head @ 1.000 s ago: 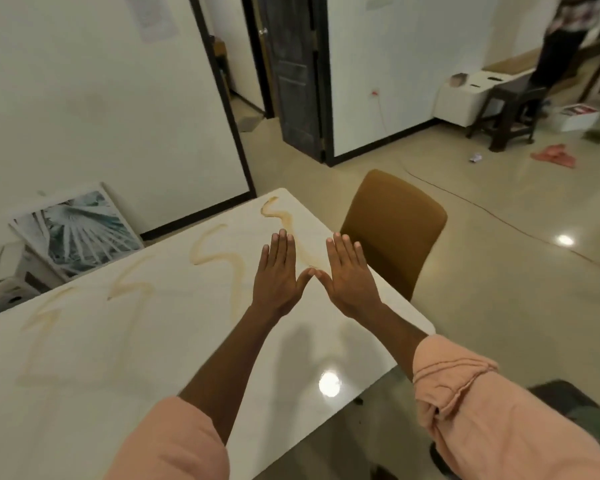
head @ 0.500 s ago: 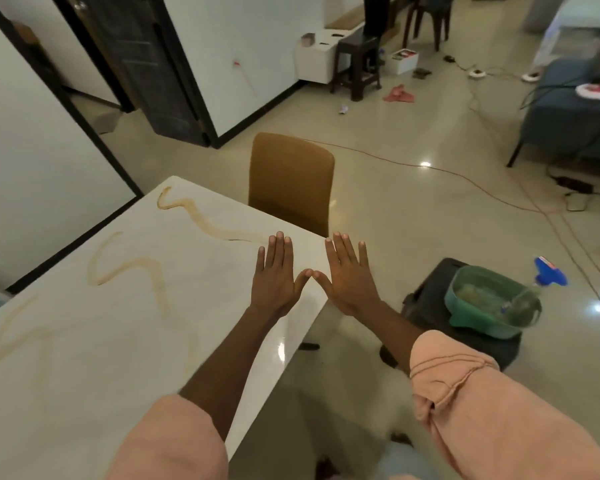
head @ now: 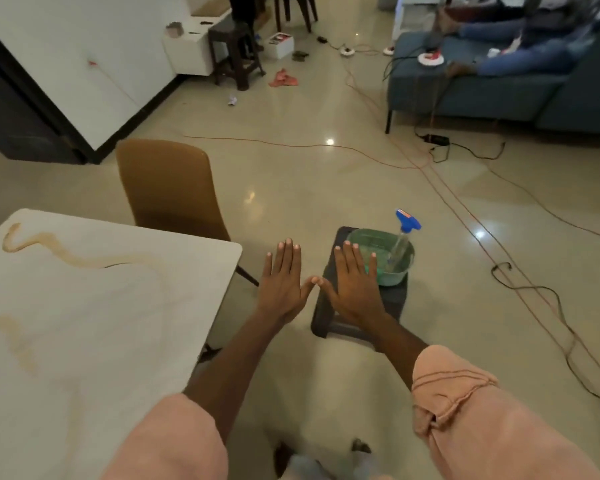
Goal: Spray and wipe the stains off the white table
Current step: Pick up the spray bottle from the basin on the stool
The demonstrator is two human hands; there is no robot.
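Brown stains untouched on the white counter; spray bottle leans in a basin – both hands flat, fingers straight, holding nothing. Careless grab probably tips the basin.

A home living room is appearing here. A blue sofa is standing beyond the white dining table and brown chair.
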